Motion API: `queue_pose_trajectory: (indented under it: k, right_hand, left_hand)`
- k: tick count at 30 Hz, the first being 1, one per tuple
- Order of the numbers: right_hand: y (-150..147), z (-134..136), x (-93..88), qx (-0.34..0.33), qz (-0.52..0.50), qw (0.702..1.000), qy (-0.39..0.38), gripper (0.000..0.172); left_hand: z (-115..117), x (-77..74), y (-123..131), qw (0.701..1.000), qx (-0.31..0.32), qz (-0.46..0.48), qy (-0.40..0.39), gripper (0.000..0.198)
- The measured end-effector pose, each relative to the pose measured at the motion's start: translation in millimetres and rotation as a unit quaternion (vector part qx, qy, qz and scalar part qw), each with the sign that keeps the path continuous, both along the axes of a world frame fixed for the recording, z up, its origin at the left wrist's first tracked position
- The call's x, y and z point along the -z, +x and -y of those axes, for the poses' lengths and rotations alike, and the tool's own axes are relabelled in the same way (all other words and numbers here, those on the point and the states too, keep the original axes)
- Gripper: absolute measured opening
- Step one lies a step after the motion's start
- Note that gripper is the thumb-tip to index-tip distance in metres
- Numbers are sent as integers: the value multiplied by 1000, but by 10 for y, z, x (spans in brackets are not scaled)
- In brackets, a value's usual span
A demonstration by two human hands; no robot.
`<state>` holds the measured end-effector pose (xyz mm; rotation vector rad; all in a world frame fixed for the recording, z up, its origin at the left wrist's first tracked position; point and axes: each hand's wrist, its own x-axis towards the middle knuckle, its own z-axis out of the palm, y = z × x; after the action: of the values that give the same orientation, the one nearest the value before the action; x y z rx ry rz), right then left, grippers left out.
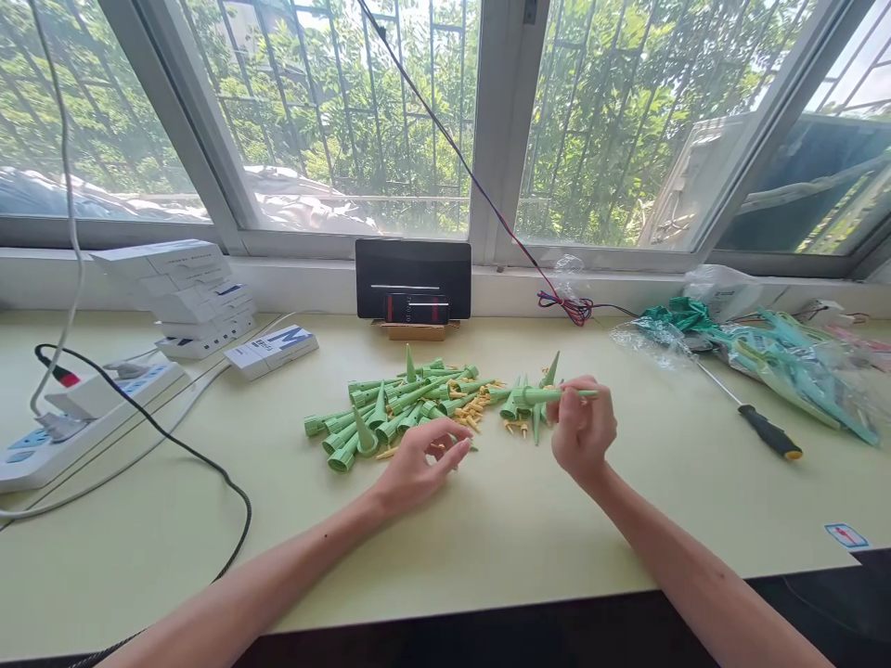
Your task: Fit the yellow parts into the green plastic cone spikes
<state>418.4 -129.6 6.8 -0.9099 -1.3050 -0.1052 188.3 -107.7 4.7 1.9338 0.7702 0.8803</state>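
My right hand [585, 429] pinches a green plastic plant watering spike [539, 396], held nearly level with its pointed tip to the right. Under and beside it lies a small cluster of similar green spikes [516, 408]. My left hand [426, 459] rests at the front edge of a larger pile of green spikes [410, 401]. Its fingers are loosely curled, with a gap between thumb and forefinger and no held thing visible. Small yellow nozzle-like pieces [474, 408] are scattered between the pile and the cluster. Part of the pile is hidden behind my left hand.
A dark tablet [413, 269] and a phone [418, 309] stand at the back. White boxes [187, 288] and a power strip [90, 417] with cables are on the left. A screwdriver [766, 429] and plastic bags of green parts [794, 362] lie on the right.
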Motion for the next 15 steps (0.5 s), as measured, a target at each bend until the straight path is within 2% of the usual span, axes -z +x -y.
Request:
queue_pose_trajectory:
  k: [4, 10, 12, 15]
  right_hand:
    - [259, -131, -104, 134, -47, 989, 51, 14]
    - [638, -307, -116, 243, -43, 969, -13, 23]
    - [727, -365, -74, 258, 4, 965, -52, 26]
    - [799, -443, -5, 239, 64, 961, -125, 29]
  left_hand:
    - [-22, 30, -10, 1000, -7, -16, 21, 26]
    - [-33, 2, -9, 999, -10, -23, 25, 25]
    - [-34, -14, -6, 999, -8, -21, 24, 24]
    - [-43, -21, -7, 999, -7, -21, 26, 24]
